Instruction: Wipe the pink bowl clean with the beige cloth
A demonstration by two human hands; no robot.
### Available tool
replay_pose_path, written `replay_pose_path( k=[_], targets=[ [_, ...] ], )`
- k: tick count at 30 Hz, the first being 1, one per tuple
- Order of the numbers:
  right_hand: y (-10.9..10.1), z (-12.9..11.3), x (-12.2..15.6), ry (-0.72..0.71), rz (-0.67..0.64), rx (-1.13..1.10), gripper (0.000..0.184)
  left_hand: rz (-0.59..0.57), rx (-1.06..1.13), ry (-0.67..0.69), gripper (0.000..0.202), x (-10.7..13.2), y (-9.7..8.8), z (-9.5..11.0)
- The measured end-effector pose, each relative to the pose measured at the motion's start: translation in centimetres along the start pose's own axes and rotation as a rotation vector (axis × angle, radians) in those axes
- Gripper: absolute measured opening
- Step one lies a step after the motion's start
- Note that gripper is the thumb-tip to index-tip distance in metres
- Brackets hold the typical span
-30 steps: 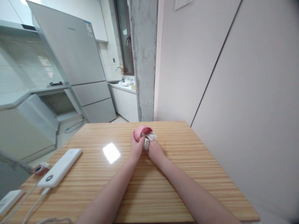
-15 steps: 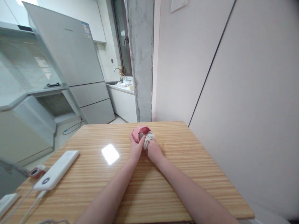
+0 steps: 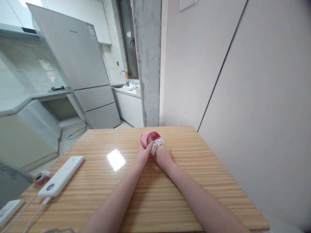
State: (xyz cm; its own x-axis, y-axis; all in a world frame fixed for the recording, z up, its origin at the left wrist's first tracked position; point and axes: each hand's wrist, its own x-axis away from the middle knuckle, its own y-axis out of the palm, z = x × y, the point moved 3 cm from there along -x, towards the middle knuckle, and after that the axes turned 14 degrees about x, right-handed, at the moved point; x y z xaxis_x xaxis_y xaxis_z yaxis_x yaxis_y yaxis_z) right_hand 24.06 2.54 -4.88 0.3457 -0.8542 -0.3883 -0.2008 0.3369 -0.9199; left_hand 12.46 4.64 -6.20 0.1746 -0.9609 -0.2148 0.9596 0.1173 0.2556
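Observation:
Near the far edge of the wooden table (image 3: 155, 207), both my hands meet around a small pink item (image 3: 144, 139). It looks rounded and hollow, with a darker red inside; its exact kind I cannot make out. My left hand (image 3: 143, 149) is closed on its left side, thumb over the near rim. A small greyish-brown patch shows by the thumb. A crumpled white cloth (image 3: 154, 148) is bunched in my right hand (image 3: 163, 154), pressed against the pink item's right side. The right fingertips are partly hidden by the cloth.
On the table's left lies a white power bank (image 3: 62, 176) with a cable plugged in, beside a reddish round object (image 3: 41, 178) and another white device (image 3: 9, 212). A pale wall (image 3: 255, 113) runs along the right. Behind stand a pillar (image 3: 149, 64) and a fridge (image 3: 70, 55).
The pink item appears turned slightly, with more of its near rim showing. Both hands keep hold, the cloth still against it. The whole view has shifted a little.

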Motion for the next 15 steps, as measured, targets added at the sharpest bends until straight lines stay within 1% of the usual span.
replay_pose_path(
  k=[2, 5, 7, 9, 10, 12, 14, 15],
  targets=[
    [0.2, -0.1, 0.0, -0.046, 0.024, -0.072, 0.032, 0.007, -0.055, 0.017, 0.060, 0.1, -0.1, 0.4],
    [0.1, -0.2, 0.0, -0.124, 0.032, -0.128, 0.031, -0.035, -0.161, 0.097, 0.047, -0.7, -1.2, 2.0],
    [-0.2, -0.1, -0.1, -0.148, 0.022, -0.112, 0.029, -0.109, -0.233, 0.143, 0.047, -1.1, -1.8, 3.0],
    [-0.3, 0.0, -0.1, -0.125, 0.024, -0.078, 0.028, -0.161, -0.270, 0.153, 0.056, -1.2, -1.8, 3.2],
    [-0.2, 0.1, -0.1, -0.106, 0.027, -0.061, 0.027, -0.151, -0.258, 0.140, 0.063, -1.0, -1.6, 3.0],
    [0.1, 0.2, 0.0, -0.063, 0.038, -0.047, 0.028, -0.068, -0.191, 0.086, 0.076, -0.5, -1.1, 2.4],
    [0.6, 0.1, 0.1, -0.046, 0.056, -0.078, 0.031, 0.022, -0.131, 0.035, 0.080, 0.1, -0.4, 1.6],
    [0.8, 0.0, 0.1, -0.046, 0.067, -0.108, 0.033, 0.041, -0.120, 0.027, 0.078, 0.4, -0.2, 1.4]
  ],
)
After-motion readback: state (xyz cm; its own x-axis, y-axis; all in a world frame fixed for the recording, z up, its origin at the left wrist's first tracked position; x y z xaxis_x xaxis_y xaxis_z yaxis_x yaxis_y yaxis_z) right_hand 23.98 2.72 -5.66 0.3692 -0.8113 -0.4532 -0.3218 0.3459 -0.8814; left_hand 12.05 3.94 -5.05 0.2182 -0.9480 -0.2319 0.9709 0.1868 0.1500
